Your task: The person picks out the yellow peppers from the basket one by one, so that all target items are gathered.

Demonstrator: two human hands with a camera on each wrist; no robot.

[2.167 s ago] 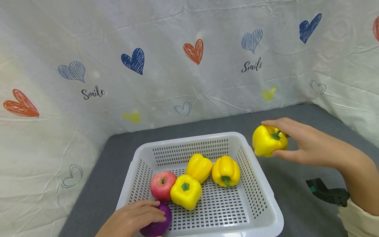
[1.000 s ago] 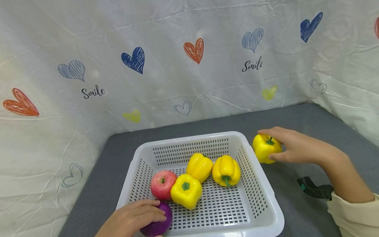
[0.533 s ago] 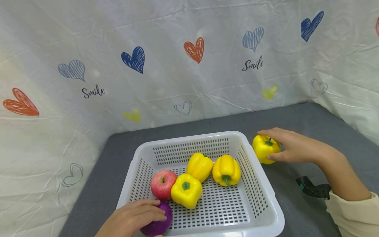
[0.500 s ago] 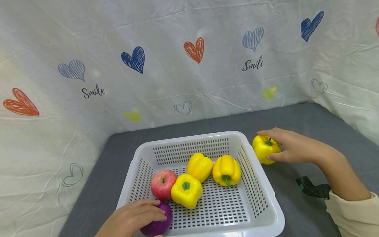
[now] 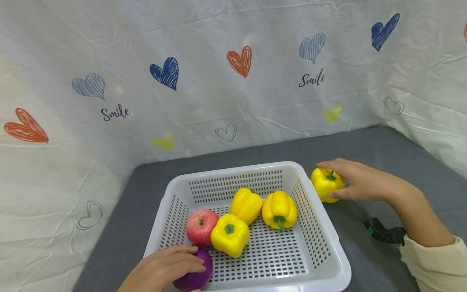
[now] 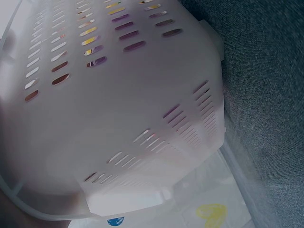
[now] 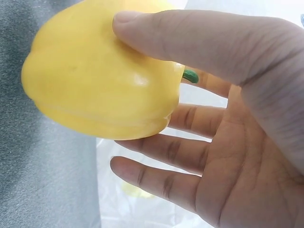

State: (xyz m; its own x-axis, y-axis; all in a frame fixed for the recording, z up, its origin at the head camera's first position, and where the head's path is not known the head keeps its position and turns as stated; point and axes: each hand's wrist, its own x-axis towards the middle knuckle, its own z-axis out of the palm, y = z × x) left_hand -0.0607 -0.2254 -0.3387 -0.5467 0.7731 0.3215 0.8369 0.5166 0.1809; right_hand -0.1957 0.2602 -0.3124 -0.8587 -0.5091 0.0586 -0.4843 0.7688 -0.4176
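In the head view my right hand (image 5: 365, 180) holds a yellow bell pepper (image 5: 322, 184) upright, green stem up, just outside the basket's right side. Seen from the right wrist, the thumb presses one side of this pepper (image 7: 99, 80) and the fingers reach round the other; its base is close to the grey cloth. My left hand (image 5: 164, 265) grips a smooth, round purple thing (image 5: 198, 280) in the basket's near left corner; the hand covers much of it. The white slotted basket (image 5: 233, 173) also holds a red apple (image 5: 201, 228) and three yellow peppers (image 5: 230, 236).
Dark grey cloth (image 5: 146, 182) covers the table around the basket. A whitish sheet (image 5: 204, 101) with printed hearts hangs behind. A black wrist strap (image 5: 386, 233) sits under my right wrist. The basket's outer wall (image 6: 118, 104) fills much of the left wrist view.
My right hand has brought the pepper down and slightly left to beside the basket, and it barely moves over the last half second. The left hand stays on the purple thing.
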